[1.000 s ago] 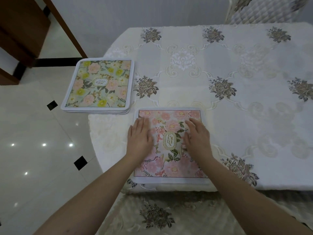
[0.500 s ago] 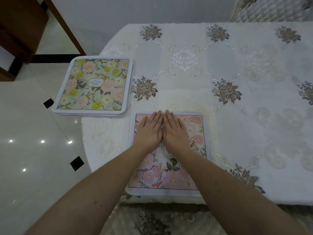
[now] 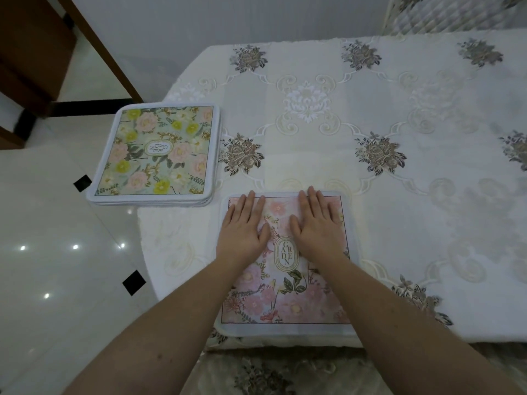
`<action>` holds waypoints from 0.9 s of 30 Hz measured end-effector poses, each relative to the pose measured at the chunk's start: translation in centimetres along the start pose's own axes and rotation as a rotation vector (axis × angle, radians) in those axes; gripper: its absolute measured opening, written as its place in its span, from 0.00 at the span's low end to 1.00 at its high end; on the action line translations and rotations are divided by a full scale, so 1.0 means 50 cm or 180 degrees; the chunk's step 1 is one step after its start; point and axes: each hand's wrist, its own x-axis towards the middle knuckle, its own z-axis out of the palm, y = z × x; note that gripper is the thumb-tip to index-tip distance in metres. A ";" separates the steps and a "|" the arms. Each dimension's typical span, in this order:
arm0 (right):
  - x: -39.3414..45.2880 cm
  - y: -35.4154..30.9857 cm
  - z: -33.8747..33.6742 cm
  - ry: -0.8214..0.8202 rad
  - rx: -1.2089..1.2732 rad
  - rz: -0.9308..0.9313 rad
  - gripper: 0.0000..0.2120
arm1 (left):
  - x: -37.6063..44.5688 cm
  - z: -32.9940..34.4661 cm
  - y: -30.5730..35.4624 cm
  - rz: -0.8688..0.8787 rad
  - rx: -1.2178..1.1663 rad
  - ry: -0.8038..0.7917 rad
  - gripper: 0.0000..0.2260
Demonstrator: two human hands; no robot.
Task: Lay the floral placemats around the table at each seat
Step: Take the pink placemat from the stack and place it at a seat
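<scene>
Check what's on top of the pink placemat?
Both hands, left and right, lie flat on the pink placemat, fingers straight. The print beneath the palms is covered.

One pink placemat (image 3: 285,295) laid flat. One stack of placemats (image 3: 155,153), green-yellow on top; count within stack unclear. Two hands: left hand (image 3: 242,232), right hand (image 3: 318,228). One table (image 3: 399,195).

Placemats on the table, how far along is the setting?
Done: one pink placemat lies at the near seat. In hand: left hand and right hand press flat on it. Left: the stack of placemats at the table corner; no other seat shows one.
</scene>
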 end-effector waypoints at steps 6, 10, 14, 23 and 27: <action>-0.025 0.057 -0.012 0.0082 -0.0037 0.0188 0.31 | -0.016 -0.004 -0.020 -0.0114 -0.0017 -0.0024 0.29; -0.041 0.079 -0.018 0.0079 -0.0005 0.0311 0.32 | -0.036 -0.009 -0.042 -0.0139 -0.0104 -0.0059 0.31; -0.052 0.094 -0.022 0.0086 0.0019 0.0383 0.33 | -0.052 -0.023 -0.080 0.0044 -0.0017 -0.0194 0.31; -0.095 0.036 -0.033 0.0162 0.0206 0.0623 0.33 | -0.108 -0.043 -0.096 -0.0371 -0.0073 -0.0121 0.28; -0.108 -0.075 -0.013 0.0022 0.0467 0.0028 0.27 | -0.092 -0.038 0.003 -0.0194 -0.0423 0.0070 0.25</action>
